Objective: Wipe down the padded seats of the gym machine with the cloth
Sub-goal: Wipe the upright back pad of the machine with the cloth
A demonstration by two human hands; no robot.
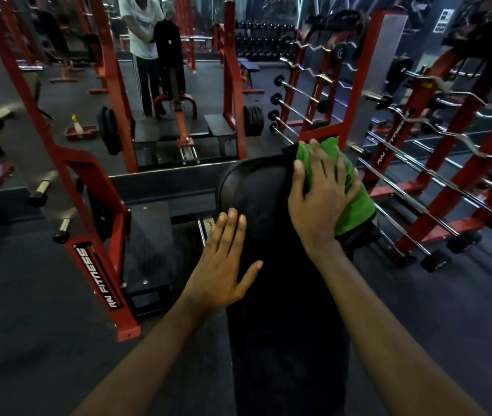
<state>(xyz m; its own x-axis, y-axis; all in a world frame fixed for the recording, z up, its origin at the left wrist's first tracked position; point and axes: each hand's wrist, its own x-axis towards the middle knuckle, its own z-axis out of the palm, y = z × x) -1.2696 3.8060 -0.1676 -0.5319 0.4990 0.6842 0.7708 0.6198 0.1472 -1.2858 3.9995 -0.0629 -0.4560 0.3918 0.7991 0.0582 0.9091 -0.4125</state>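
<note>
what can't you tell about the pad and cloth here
Head view.
The padded seat is too dark to show dirt or wetness; the bottom edge cuts its near end.
The right hand hides part of the cloth.
The bottle on the floor is too small to read.

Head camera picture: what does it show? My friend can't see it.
A person's right hand presses a green cloth against the top right edge of a black padded seat, while the left hand rests flat on its left side. Red gym frames and racks of barbells stand around.
</note>
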